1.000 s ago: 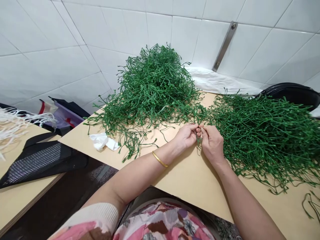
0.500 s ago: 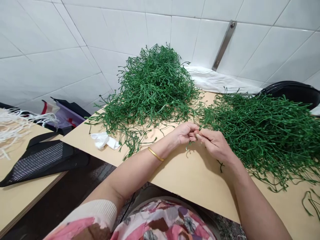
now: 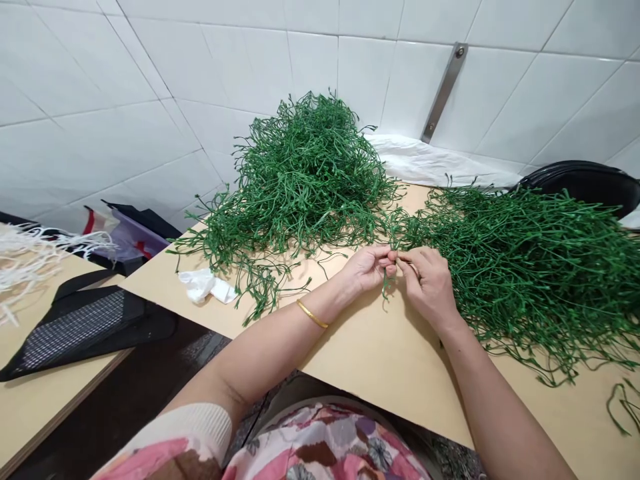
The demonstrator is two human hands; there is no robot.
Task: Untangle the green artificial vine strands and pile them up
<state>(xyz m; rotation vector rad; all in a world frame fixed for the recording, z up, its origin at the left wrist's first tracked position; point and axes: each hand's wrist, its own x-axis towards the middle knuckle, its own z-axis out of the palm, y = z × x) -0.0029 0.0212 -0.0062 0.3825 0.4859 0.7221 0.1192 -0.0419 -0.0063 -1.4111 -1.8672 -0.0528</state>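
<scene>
My left hand (image 3: pixel 371 269) is closed in a pinch on a thin green cord (image 3: pixel 385 292), whose loose end hangs below the fingers over the table. Right against it, my right hand (image 3: pixel 429 283) has thumb and forefinger pressed together at the same spot; the cord between the fingertips is mostly hidden. Behind my hands rises a tall tangled pile of green cords (image 3: pixel 305 173) with small knobs at their ends. To the right of my right hand lies a second, wider pile of green cords (image 3: pixel 530 267). A gold bangle circles my left wrist.
The tan table (image 3: pixel 370 353) meets a white tiled wall. White crumpled tissue (image 3: pixel 205 285) lies at its left. Black round items (image 3: pixel 585 183) and white sheeting (image 3: pixel 430 160) stand behind. On another table at left are white cords (image 3: pixel 40 247) and a black mesh piece (image 3: pixel 80 320).
My hands have drawn slightly apart at the fingertips, and the right hand is turned more upright. The cord's end now hangs straighter below the left fingers.
</scene>
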